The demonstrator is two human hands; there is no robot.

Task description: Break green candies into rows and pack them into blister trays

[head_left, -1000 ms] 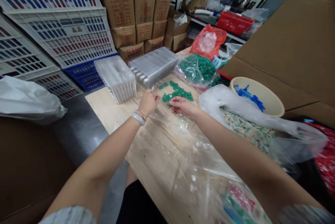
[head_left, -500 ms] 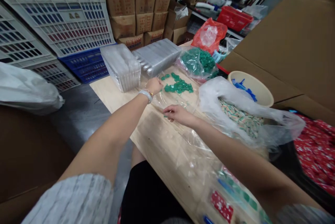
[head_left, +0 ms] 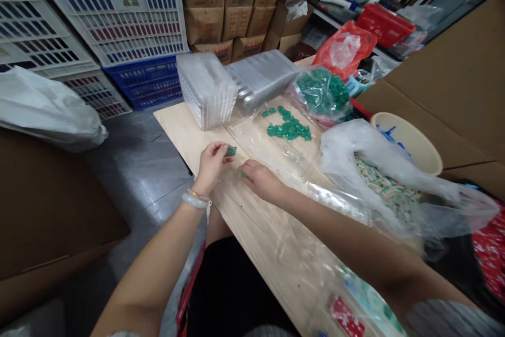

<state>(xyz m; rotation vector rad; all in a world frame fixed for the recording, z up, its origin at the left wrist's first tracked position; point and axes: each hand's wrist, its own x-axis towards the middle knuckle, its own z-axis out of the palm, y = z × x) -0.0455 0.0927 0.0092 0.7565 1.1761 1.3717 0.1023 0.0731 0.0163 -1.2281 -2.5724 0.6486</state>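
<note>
Between the thumb and fingers of my left hand (head_left: 212, 164) is a small green piece (head_left: 231, 151), held above the near edge of the wooden table (head_left: 252, 226). My right hand (head_left: 260, 180) is just to its right, fingers curled round another small green piece (head_left: 243, 174) that shows only in part. The two hands are close but apart. Beyond them, a loose group of green pieces (head_left: 290, 129) lies on clear plastic on the table. A clear bag of many green pieces (head_left: 321, 92) sits behind that group.
Stacked clear plastic trays (head_left: 207, 90) stand at the table's far left corner. On the right are an open plastic bag of striped pieces (head_left: 386, 184), a cream bowl (head_left: 428, 153) with blue pieces and a large cardboard box (head_left: 445, 74). Crates (head_left: 142, 82) stand beyond the left side.
My left hand has come back from beside the green group towards me, now with a green piece in its fingers. My right hand has moved slightly nearer to it. The camera view has shifted.
</note>
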